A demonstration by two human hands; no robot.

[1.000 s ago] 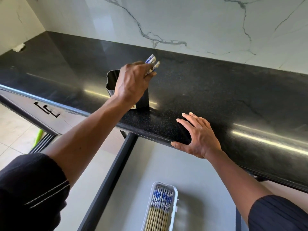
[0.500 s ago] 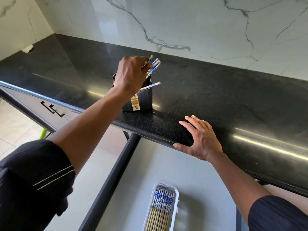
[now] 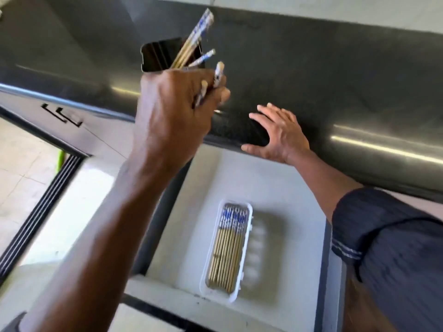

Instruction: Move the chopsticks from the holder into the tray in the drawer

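Glossy black countertop (image 3: pixel 335 75), wooden chopsticks (image 3: pixel 226 255)

Black countertop (image 3: pixel 335 68), tiled floor (image 3: pixel 21 164)

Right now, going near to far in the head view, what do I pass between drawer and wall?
White tray of chopsticks in the drawer → right hand flat on the counter edge → black holder on the counter → wall. The left hand, gripping more chopsticks mid-air, is left out.

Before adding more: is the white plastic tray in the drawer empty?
Not empty: the tray holds bamboo chopsticks with blue-patterned ends, lying flat.
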